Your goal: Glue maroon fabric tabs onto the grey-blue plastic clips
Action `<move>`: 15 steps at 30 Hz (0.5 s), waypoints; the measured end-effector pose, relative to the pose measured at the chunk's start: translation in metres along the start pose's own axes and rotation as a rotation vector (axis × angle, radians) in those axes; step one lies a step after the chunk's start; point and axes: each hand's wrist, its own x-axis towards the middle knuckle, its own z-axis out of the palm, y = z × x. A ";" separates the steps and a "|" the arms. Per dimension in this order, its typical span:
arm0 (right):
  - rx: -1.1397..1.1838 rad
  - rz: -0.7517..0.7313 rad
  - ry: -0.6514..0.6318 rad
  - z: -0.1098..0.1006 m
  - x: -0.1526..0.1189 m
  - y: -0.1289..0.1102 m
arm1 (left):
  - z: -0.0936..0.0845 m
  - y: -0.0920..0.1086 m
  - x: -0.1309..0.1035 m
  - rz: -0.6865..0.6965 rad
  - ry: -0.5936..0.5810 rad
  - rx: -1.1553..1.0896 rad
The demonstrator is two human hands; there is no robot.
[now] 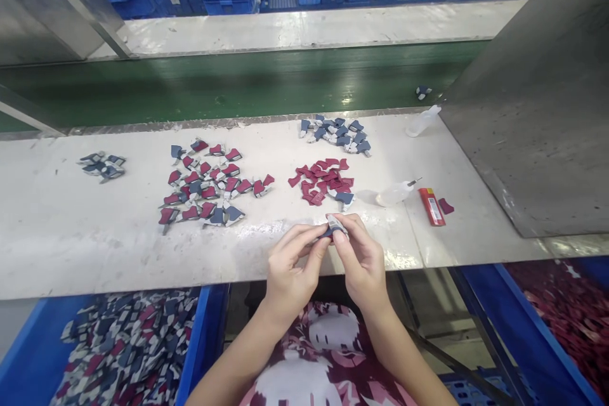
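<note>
Near the front edge of the white table, my left hand (292, 263) and my right hand (362, 260) both pinch one small grey-and-blue part (334, 227) between thumbs and fingers. Just beyond it lies a blue-and-white part (344, 199), beside a pile of flat maroon pieces (318, 181). Farther back sits a group of blue-and-grey parts (339, 133). To the left, many maroon, blue and grey parts (204, 185) are spread out, with a smaller cluster (101, 166) at the far left.
Two clear bottles (396, 194) (423, 122) and a red packet (432, 207) stand or lie at right, near a metal panel (542, 114). A green belt (266, 85) runs behind. Filled blue bins (202, 330) (547, 330) flank my body below the table.
</note>
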 end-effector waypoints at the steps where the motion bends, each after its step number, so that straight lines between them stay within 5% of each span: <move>1: -0.012 0.004 -0.003 0.000 0.000 0.001 | 0.000 0.000 0.001 -0.020 -0.005 -0.003; 15: -0.078 -0.055 -0.108 -0.009 0.006 0.004 | -0.004 0.001 0.004 -0.198 0.010 -0.089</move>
